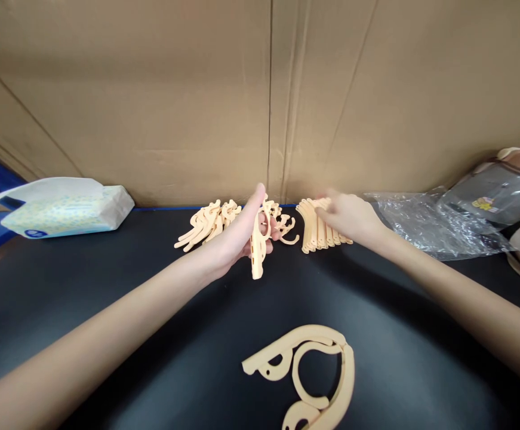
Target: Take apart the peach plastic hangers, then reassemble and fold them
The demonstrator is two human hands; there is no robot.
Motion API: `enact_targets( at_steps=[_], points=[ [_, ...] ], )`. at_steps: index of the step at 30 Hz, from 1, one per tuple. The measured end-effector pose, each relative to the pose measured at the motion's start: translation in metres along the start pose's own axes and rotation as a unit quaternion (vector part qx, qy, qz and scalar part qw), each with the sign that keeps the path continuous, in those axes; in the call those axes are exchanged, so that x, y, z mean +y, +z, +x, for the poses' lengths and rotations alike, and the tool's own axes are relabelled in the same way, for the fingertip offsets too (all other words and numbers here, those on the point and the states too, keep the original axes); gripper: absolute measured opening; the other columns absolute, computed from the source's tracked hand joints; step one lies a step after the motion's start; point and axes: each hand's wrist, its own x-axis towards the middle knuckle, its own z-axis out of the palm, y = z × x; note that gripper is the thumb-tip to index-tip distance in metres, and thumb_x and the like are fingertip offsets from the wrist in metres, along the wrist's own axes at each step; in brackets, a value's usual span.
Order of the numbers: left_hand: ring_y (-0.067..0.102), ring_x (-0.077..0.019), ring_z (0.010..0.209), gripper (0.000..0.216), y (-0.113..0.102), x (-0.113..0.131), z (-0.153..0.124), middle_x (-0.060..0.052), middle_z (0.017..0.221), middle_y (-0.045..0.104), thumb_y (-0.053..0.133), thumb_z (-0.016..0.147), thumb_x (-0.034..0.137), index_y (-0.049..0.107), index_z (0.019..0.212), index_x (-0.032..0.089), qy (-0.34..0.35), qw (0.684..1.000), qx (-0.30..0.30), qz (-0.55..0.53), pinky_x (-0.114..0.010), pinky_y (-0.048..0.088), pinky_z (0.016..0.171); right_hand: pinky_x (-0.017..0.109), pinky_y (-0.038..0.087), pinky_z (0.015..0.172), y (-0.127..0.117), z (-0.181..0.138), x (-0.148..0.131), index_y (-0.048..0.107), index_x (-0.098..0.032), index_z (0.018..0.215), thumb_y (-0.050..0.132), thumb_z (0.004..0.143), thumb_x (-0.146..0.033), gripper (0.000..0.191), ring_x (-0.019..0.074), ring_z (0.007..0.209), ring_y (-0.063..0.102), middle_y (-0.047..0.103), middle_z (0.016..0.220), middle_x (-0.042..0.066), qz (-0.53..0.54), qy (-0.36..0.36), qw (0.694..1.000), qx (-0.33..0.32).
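My left hand point(235, 239) is closed around a cream plastic hanger arm point(257, 254), held upright with its slotted edge towards me. A curved piece shows beside it, partly hidden by my fingers. At the right, my right hand point(349, 214) reaches over a tidy row of cream hanger arms point(316, 230). Its fingers are blurred and touch or hover at the row; which one I cannot tell. Nearest to me lies a folding hanger point(349, 376), its two arms joined and a curved hook between them, cut off by the lower picture edge.
Loose curved pieces lie in a pile point(208, 224) at left and a smaller heap point(289, 227) behind my left hand. A tissue pack point(69, 209) stands far left. Clear plastic wrap point(434, 224) and a transparent bag point(497, 185) lie right. Cardboard point(174, 101) walls the black table's back.
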Motion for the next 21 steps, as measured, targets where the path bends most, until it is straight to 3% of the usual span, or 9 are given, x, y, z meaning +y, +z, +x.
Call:
enact_targets(
  at_steps=[3, 5, 8, 10, 12, 17, 21],
  points=[
    [0.034, -0.0097, 0.045, 0.065, 0.002, 0.001, 0.001, 0.0, 0.059, 0.043, 0.031, 0.079, 0.083, 0.04, 0.062, 0.021, 0.007, 0.999, 0.045, 0.016, -0.025, 0.022, 0.043, 0.03, 0.038, 0.063, -0.009, -0.008, -0.009, 0.065, -0.021, 0.109, 0.044, 0.092, -0.042, 0.034, 0.0224, 0.074, 0.062, 0.068, 0.074, 0.004, 0.036, -0.031, 0.999, 0.013],
    [0.032, -0.0105, 0.044, 0.064, 0.004, 0.001, 0.001, 0.001, 0.053, 0.037, 0.029, 0.081, 0.081, 0.037, 0.06, 0.021, 0.042, 0.993, 0.071, 0.089, -0.026, 0.021, 0.043, 0.028, 0.037, 0.059, -0.014, -0.019, -0.02, 0.067, -0.02, 0.097, 0.039, 0.095, -0.05, 0.041, 0.0166, 0.062, 0.057, 0.062, 0.064, 0.001, 0.138, -0.088, 0.986, -0.005],
    [0.042, -0.013, 0.052, 0.058, 0.006, -0.001, -0.002, 0.001, 0.055, 0.044, 0.031, 0.09, 0.069, 0.042, 0.061, 0.02, 0.137, 0.959, 0.103, 0.227, -0.027, 0.031, 0.05, 0.024, 0.039, 0.054, -0.02, -0.038, -0.039, 0.065, -0.018, 0.082, 0.036, 0.095, -0.058, 0.052, 0.0113, 0.056, 0.052, 0.061, 0.068, 0.0, 0.376, -0.17, 0.906, -0.098],
    [0.047, -0.0134, 0.059, 0.049, 0.008, -0.002, -0.004, 0.001, 0.061, 0.049, 0.033, 0.096, 0.056, 0.046, 0.067, 0.019, 0.195, 0.933, 0.123, 0.275, -0.026, 0.035, 0.057, 0.023, 0.042, 0.057, -0.023, -0.049, -0.048, 0.065, -0.018, 0.082, 0.047, 0.093, -0.053, 0.041, 0.0106, 0.063, 0.053, 0.062, 0.077, 0.001, 0.461, -0.199, 0.854, -0.139],
    [0.047, -0.0122, 0.06, 0.041, 0.01, -0.002, -0.007, 0.003, 0.063, 0.048, 0.034, 0.099, 0.046, 0.045, 0.07, 0.02, 0.224, 0.923, 0.138, 0.279, -0.025, 0.036, 0.058, 0.022, 0.043, 0.06, -0.025, -0.055, -0.053, 0.067, -0.019, 0.087, 0.058, 0.088, -0.046, 0.028, 0.0106, 0.068, 0.053, 0.061, 0.081, 0.0, 0.502, -0.193, 0.83, -0.148],
    [0.041, -0.0097, 0.055, 0.038, 0.009, 0.005, -0.011, 0.003, 0.063, 0.045, 0.036, 0.099, 0.041, 0.04, 0.067, 0.019, 0.257, 0.918, 0.155, 0.259, -0.024, 0.032, 0.053, 0.023, 0.042, 0.058, -0.036, -0.051, -0.049, 0.065, -0.017, 0.08, 0.062, 0.086, -0.042, 0.026, 0.0112, 0.063, 0.053, 0.06, 0.07, 0.0, 0.505, -0.096, 0.847, -0.136],
    [0.028, -0.0095, 0.051, 0.037, 0.004, 0.013, -0.012, 0.004, 0.059, 0.029, 0.039, 0.095, 0.034, 0.03, 0.062, 0.02, 0.274, 0.926, 0.158, 0.204, -0.026, 0.021, 0.048, 0.025, 0.041, 0.057, -0.046, -0.045, -0.041, 0.066, -0.019, 0.076, 0.058, 0.088, -0.04, 0.025, 0.0134, 0.062, 0.056, 0.062, 0.068, 0.0, 0.423, -0.096, 0.899, -0.055]
  ],
)
